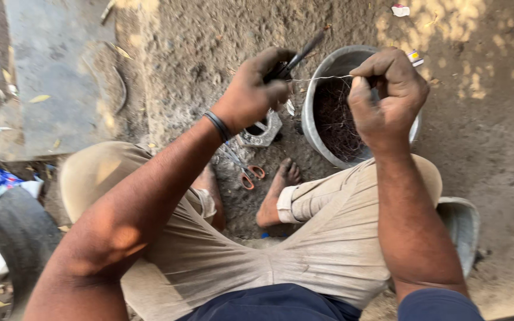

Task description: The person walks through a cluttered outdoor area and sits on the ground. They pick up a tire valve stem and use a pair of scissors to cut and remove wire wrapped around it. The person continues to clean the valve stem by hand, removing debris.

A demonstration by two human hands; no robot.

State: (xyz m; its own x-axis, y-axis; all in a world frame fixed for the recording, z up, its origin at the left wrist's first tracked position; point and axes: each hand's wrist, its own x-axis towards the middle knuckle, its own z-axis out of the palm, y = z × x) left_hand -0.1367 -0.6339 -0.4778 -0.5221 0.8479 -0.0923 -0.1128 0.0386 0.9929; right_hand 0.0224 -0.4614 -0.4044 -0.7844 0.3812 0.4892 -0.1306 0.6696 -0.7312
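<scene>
Seated figure, viewed from above. A thin pale wire [319, 78] runs taut between the two raised hands, directly over a metal basin [315, 128] of dark tangled strands, so that offcuts would fall into it. The left hand [251, 95] is closed around a dark slender tool [297, 58], probably a blade, its tip meeting the wire. The right hand [388, 98] pinches the wire's other end between thumb and curled fingers. Orange-handled scissors [246, 172] lie on the ground between the feet.

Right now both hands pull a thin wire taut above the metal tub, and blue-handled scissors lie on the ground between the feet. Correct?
Not quite: the scissors have orange handles, not blue, as the head view shows. The left hand and right hand do hold the wire above the tub.
</scene>
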